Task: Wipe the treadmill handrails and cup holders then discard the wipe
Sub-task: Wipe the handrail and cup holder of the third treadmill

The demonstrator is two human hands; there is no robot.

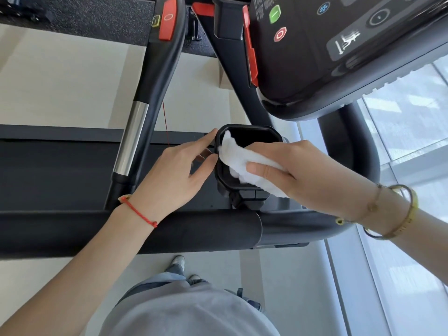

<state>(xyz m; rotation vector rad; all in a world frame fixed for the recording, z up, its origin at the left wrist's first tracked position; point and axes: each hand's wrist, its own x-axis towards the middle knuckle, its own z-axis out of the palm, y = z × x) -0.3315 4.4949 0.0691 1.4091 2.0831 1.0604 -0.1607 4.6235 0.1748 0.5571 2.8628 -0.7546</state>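
A black cup holder (252, 132) hangs off the treadmill frame at the centre of the head view. My right hand (303, 170) grips a white wipe (236, 156) and presses it over the holder's left rim and into its opening. My left hand (174, 173) rests against the holder's left outer wall, index finger and thumb touching the rim, holding nothing. The thick black side handrail (121, 229) runs across the view just below both wrists. A second handrail (155, 76) with a chrome section and a red pad rises at upper left.
The control console (339, 44) with green and red buttons overhangs the upper right. The dark running belt (55, 170) lies left of the holder. A window wall (412, 141) fills the right side. My feet (179, 263) stand on the pale floor beside the treadmill.
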